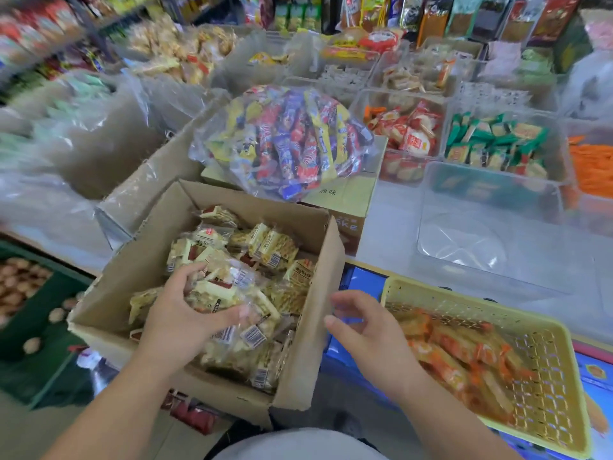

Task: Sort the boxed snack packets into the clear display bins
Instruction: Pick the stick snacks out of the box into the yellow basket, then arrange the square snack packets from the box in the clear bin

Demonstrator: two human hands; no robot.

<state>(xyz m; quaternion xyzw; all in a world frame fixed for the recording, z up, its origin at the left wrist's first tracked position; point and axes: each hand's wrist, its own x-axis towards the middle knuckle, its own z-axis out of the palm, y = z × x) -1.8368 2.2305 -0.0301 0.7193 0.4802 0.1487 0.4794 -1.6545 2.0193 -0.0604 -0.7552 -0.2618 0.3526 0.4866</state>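
Note:
An open cardboard box [300, 356] in front of me holds several pale yellow snack packets [272, 249] with barcodes. My left hand [180, 322] is down inside the box, its fingers curled around a clutch of these packets [220, 287]. Just right of the box's right flap, my right hand [361, 330] hovers with fingers spread and nothing in it. An empty clear display bin [491, 207] stands on the counter beyond my right hand.
A yellow mesh basket [544, 330] of orange packets sits at the right. A clear bag of red, blue and yellow sticks [285, 141] lies on a closed carton behind the box. Filled clear bins [497, 144] and plastic-lined boxes crowd the counter.

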